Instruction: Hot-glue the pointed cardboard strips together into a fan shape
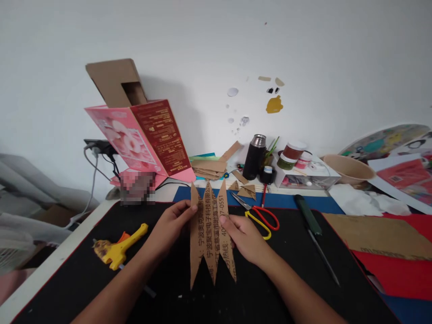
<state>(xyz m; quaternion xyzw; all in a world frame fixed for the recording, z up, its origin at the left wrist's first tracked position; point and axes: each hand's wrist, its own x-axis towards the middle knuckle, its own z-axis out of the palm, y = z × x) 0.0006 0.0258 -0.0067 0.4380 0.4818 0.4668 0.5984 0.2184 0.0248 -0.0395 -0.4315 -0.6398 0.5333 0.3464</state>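
A piece of brown cardboard (209,234) with printed characters is held up over the black mat, its top and bottom edges cut into long points. My left hand (173,225) pinches its left edge between thumb and fingers. On the right side my right hand (245,236) grips it, thumb on the printed face and fingers behind, out of sight. Just beyond the right hand lie scissors (259,218) with one red and one yellow handle. A yellow glue gun (121,247) rests on the mat to the left of my left hand.
A dark-handled knife or tool (315,234) lies right on the black mat (280,279). Behind stand a black thermos (254,157), paint jars (293,153) and cardboard scraps (209,168). A pink box (135,137) leans back left; red sheets (394,274) and cardboard (381,234) lie right.
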